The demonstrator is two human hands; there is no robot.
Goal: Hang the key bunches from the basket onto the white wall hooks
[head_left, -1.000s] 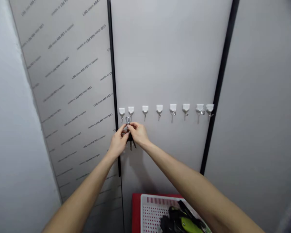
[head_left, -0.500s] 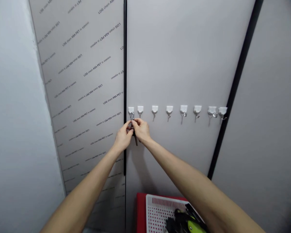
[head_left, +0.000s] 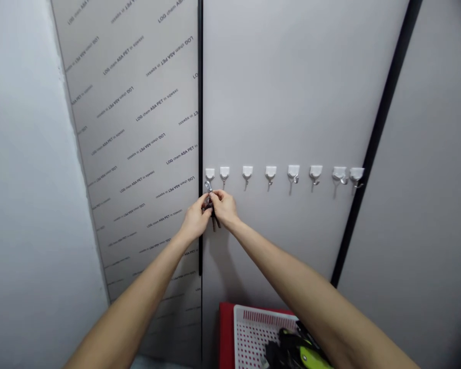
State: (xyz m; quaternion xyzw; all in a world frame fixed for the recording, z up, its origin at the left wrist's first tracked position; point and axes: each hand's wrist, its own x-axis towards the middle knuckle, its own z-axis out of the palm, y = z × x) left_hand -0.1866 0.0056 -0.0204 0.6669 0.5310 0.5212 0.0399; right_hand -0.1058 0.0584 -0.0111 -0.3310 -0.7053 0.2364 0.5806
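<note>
Both my hands are raised to a grey wall panel and pinch a bunch of keys (head_left: 213,220) between them. My left hand (head_left: 195,219) grips it from the left, my right hand (head_left: 223,206) from the right. The silver key ring (head_left: 208,186) sticks up above my fingers, right under the leftmost hook (head_left: 209,175) of a row of white stick-on hooks. I cannot tell whether the ring hangs on that hook. Dark key blades poke out below my fingers.
Several more white hooks (head_left: 270,173) run rightward along the panel, all bare. A white perforated basket (head_left: 253,333) on a red surface (head_left: 226,333) sits low at centre, holding dark items and a yellow-green one (head_left: 311,356). A film-covered panel (head_left: 138,128) stands left.
My hands carried the keys up and left, from below the second hook to just under the leftmost hook. The view shifted slightly.
</note>
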